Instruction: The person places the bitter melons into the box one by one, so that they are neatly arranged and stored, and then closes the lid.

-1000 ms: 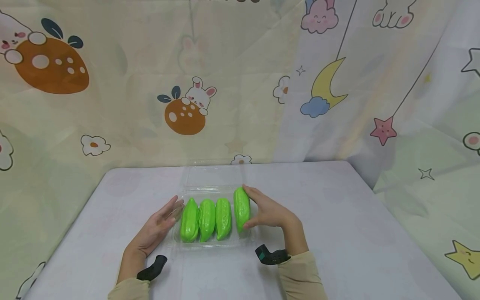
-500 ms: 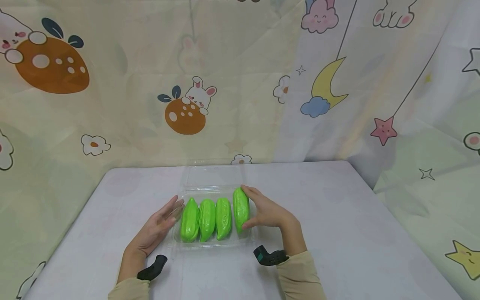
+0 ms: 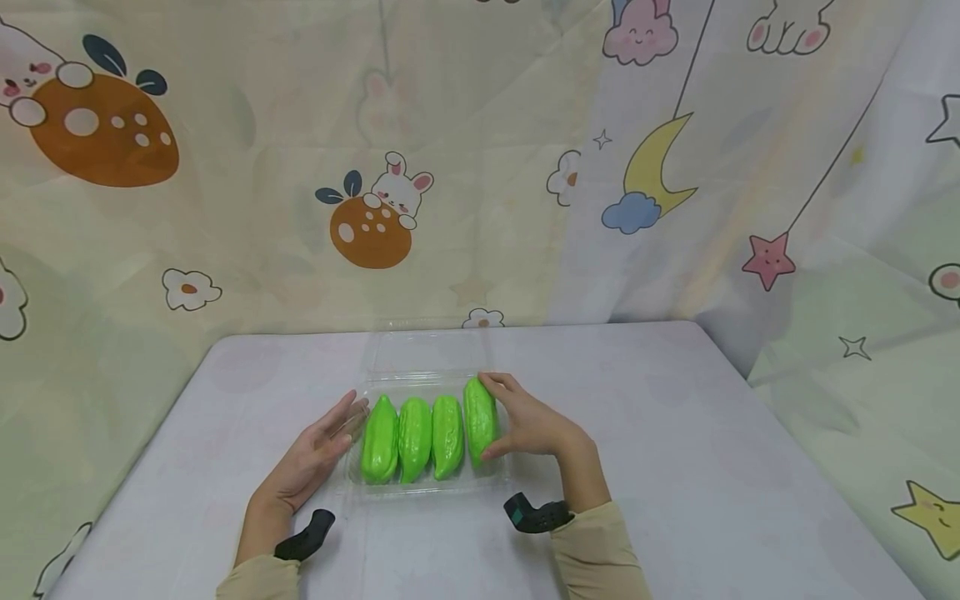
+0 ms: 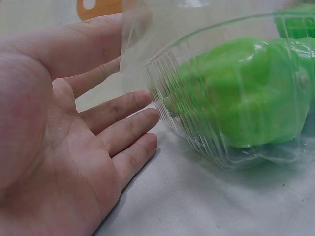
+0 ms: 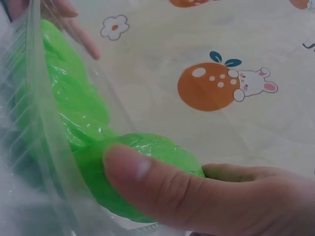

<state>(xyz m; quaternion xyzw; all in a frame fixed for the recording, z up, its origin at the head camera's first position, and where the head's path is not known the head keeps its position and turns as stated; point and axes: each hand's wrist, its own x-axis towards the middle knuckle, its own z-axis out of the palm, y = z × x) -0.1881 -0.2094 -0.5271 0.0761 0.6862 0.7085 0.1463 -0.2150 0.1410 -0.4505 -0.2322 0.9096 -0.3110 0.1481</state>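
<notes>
My right hand (image 3: 538, 423) holds a glossy, bright green, bumpy vegetable (image 3: 478, 425) lengthwise, thumb at its near end and fingers at its far end. That vegetable is at the right end of a clear plastic clamshell box (image 3: 423, 492). Three like it, among them the leftmost green vegetable (image 3: 379, 446), lie side by side in the box to its left. My left hand (image 4: 78, 128) is held palm inward with fingers extended, fingertips right at the ribbed left wall of the box. In the right wrist view the thumb (image 5: 142, 182) presses on the held vegetable's end.
The box's transparent lid (image 3: 427, 354) stands open toward the back of the white table (image 3: 675, 467). A cartoon-printed cloth (image 3: 480, 167) hangs behind the table. Each wrist carries a black camera mount, such as the right camera mount (image 3: 536, 514).
My right hand has shifted slightly left with the held vegetable, bringing it closer to the row of three. The left hand and the box have stayed put.
</notes>
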